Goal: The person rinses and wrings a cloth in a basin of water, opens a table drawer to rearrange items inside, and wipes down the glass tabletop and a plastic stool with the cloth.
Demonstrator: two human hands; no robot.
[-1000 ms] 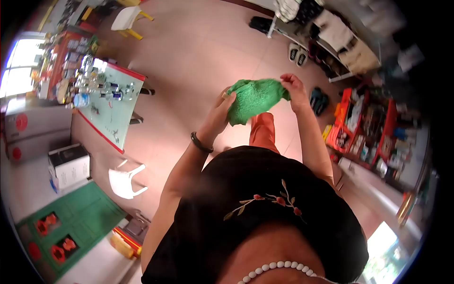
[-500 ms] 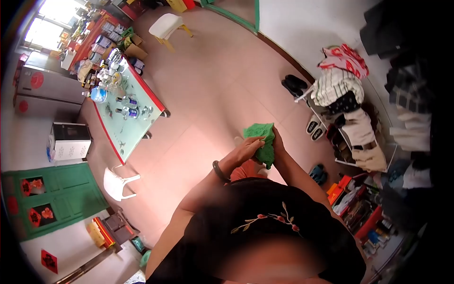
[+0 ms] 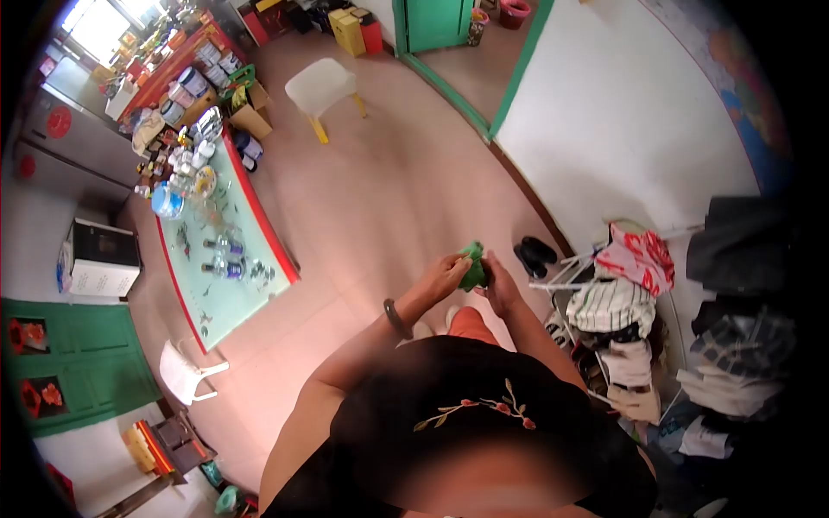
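Note:
In front of my body, low over the floor, a small crumpled green cloth is bunched between my hands. My left hand pinches its near left side, with thumb and fingers closed on the fabric; a dark bracelet circles that wrist. My right hand is curled against the right edge of the cloth, and some of its fingers are hidden behind the fabric. Both forearms reach forward from a black top with embroidered flowers.
A glass-topped table with bottles and jars stands left. White chairs are beyond and beside it. At right, a clothes-laden rack stands near black shoes. An open green-framed doorway lies ahead.
The cloth, spread wider before, is now bunched smaller between my hands. My view has shifted, bringing more of the doorway into sight.

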